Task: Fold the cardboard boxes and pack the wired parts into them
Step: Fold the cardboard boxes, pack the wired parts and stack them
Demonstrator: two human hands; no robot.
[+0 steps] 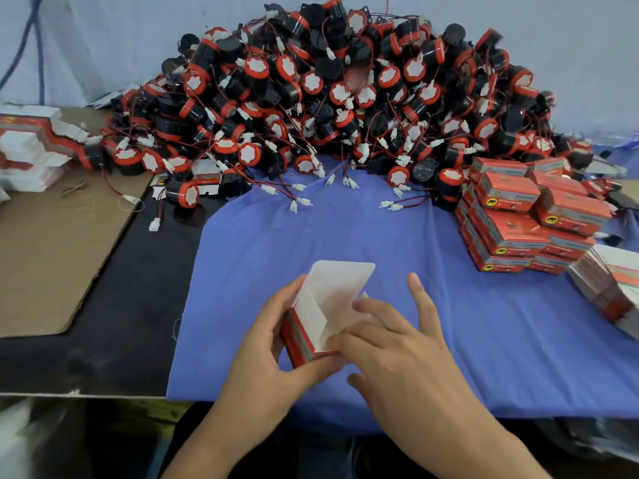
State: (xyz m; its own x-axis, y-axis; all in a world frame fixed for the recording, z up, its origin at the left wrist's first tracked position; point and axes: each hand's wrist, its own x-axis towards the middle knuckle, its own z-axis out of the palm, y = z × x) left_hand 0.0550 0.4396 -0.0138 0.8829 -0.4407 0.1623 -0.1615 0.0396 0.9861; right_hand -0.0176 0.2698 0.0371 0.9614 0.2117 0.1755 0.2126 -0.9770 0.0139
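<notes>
A small red-and-white cardboard box (323, 309) stands half folded on the blue cloth (484, 323), its white flaps open toward the far side. My left hand (266, 354) grips its left and near side, thumb under the near edge. My right hand (404, 344) lies over its right side with the fingers pressing on a flap. A big heap of black-and-red wired parts (339, 98) with white connectors fills the back of the table.
Folded red boxes (518, 219) are stacked at the right, with a pile of flat box blanks (612, 288) beside them. More flat blanks (31, 146) lie at the far left, above a brown cardboard sheet (52, 257). Loose wires trail onto the cloth.
</notes>
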